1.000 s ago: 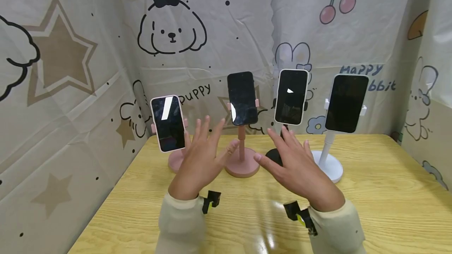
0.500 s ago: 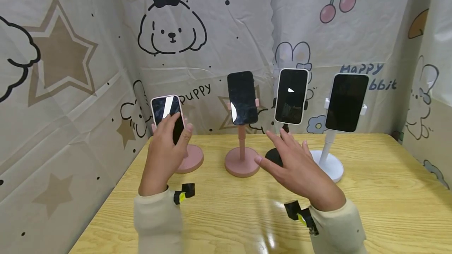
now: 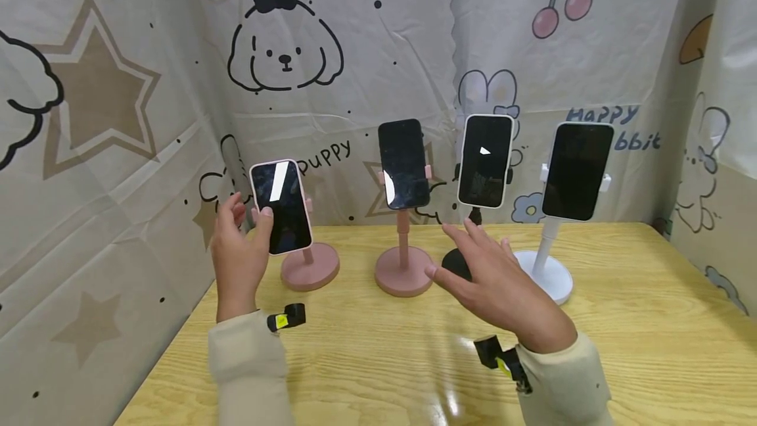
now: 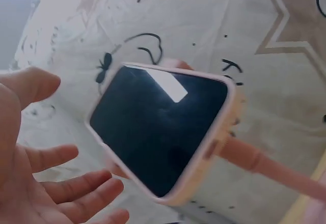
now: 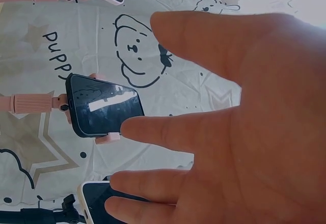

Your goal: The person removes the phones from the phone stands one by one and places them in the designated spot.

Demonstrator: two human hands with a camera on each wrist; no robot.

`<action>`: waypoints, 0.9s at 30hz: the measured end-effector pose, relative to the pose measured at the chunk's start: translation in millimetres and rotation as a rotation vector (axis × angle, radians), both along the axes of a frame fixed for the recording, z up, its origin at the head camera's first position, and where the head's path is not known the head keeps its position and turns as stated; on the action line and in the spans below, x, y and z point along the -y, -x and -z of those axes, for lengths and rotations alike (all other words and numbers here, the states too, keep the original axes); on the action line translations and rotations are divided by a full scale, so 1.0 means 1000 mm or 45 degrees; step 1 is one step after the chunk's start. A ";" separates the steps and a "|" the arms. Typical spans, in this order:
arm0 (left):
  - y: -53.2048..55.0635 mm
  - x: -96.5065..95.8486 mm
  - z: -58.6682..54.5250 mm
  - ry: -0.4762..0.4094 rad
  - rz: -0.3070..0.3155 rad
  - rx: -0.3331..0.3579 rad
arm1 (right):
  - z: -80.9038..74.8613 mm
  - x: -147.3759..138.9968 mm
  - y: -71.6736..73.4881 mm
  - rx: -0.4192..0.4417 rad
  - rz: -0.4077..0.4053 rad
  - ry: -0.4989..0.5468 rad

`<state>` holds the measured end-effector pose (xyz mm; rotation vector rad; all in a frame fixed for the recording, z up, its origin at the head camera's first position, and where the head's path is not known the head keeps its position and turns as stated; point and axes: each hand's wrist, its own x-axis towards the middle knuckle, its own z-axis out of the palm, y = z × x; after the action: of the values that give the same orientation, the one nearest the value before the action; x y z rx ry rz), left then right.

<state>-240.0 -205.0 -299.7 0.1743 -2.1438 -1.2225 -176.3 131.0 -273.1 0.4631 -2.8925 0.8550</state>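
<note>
My left hand [image 3: 238,252] is beside the left edge of the leftmost smartphone [image 3: 285,215]. In the head view its thumb overlaps the dark screen. The left wrist view shows a gap between the loosely spread fingers [image 4: 81,187] and that phone [image 4: 163,122], which sits in a pink phone stand [image 3: 310,268]. My right hand [image 3: 497,281] hovers with fingers spread in front of a black phone stand [image 3: 455,265] bearing a white-edged smartphone [image 3: 486,162]. It holds nothing. From the right wrist, a black smartphone [image 5: 102,107] appears beyond the fingertips.
A second pink stand [image 3: 404,273] holds a black smartphone [image 3: 405,164] in the middle. At the right, a white stand [image 3: 547,275] carries another smartphone [image 3: 578,171]. All stand on a wooden table [image 3: 378,354] before a patterned cloth [image 3: 378,71].
My left hand has moved left, passing in front of the leftmost phone's screen to its left side. The right hand and the stands have stayed nearly still.
</note>
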 end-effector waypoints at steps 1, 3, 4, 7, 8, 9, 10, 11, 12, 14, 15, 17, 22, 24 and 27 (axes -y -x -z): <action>0.002 0.001 0.003 -0.045 0.028 0.015 | 0.000 0.000 0.000 -0.003 -0.005 0.001; 0.007 0.004 0.008 -0.137 0.089 0.055 | 0.000 -0.001 0.000 -0.011 -0.019 0.003; 0.009 0.005 0.011 -0.185 0.119 0.077 | 0.000 -0.001 0.000 -0.014 -0.027 0.004; 0.016 0.007 0.019 -0.327 0.208 0.134 | 0.001 -0.002 0.000 -0.017 -0.060 0.004; 0.018 0.007 0.022 -0.365 0.235 0.149 | 0.001 -0.002 0.000 -0.014 -0.073 0.006; 0.020 0.008 0.024 -0.405 0.262 0.167 | 0.001 -0.003 0.000 -0.004 -0.084 0.010; 0.021 0.008 0.026 -0.440 0.289 0.180 | 0.001 -0.004 0.000 0.008 -0.094 0.013; 0.023 0.008 0.028 -0.480 0.321 0.190 | 0.001 -0.005 0.000 0.021 -0.103 0.016; 0.024 0.008 0.030 -0.511 0.349 0.199 | 0.000 -0.006 0.000 0.033 -0.111 0.019; 0.027 0.007 0.033 -0.554 0.386 0.209 | 0.001 -0.008 0.000 0.055 -0.132 0.029; 0.028 0.007 0.034 -0.575 0.404 0.209 | 0.001 -0.009 0.001 0.070 -0.143 0.029; 0.030 0.006 0.036 -0.610 0.433 0.201 | 0.002 -0.010 0.001 0.101 -0.170 0.022; 0.031 0.005 0.037 -0.650 0.426 0.209 | 0.004 -0.010 0.001 0.152 -0.245 0.011; 0.031 0.003 0.036 -0.660 0.416 0.213 | 0.004 -0.009 0.001 0.148 -0.265 0.015; 0.032 0.002 0.036 -0.677 0.405 0.206 | 0.004 -0.009 0.001 0.144 -0.275 0.018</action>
<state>-272.0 -207.2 -336.2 0.1665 -1.9803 -2.0138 -177.4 140.2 -276.6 0.7610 -2.9751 0.9586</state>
